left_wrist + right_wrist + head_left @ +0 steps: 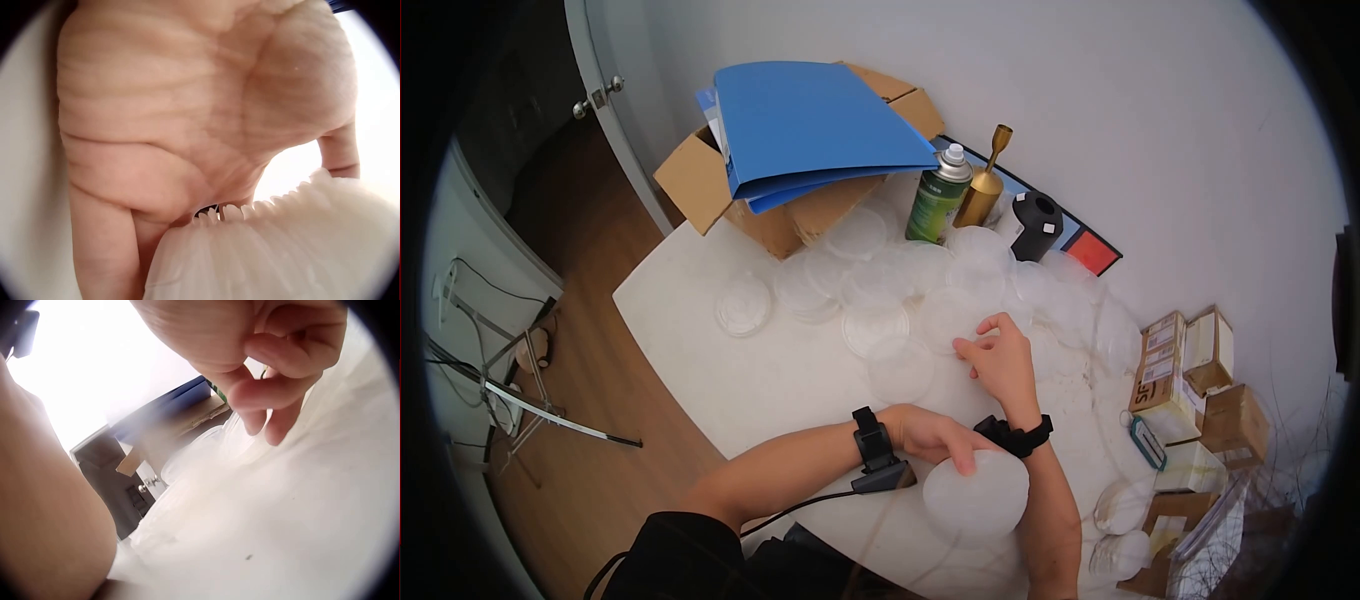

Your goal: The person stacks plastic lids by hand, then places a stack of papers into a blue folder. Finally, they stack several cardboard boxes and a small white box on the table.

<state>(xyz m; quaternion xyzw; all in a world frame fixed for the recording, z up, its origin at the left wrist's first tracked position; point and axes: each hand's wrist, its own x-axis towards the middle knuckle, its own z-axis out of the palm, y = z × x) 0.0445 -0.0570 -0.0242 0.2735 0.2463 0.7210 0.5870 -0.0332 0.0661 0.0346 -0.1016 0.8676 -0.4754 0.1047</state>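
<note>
In the head view my left hand (930,434) grips a stack of translucent round lids (980,500), thumb on top. The left wrist view has the palm (187,106) over the stack's many ridged edges (275,244). Further up the table, my right hand (1003,368) hangs above scattered lids, nearest to one flat lid (953,312). Its fingers are loosely bent, with nothing visible between them; in the right wrist view the hand (275,369) is above the white surface. Contact with a lid cannot be told.
Many loose lids (876,283) overlap across the white table (690,300). A cardboard box (695,182) with blue folders (820,120), a green spray can (938,200), a gold holder (980,197) and a black object (1037,225) stand behind. Small boxes (1165,385) are at right.
</note>
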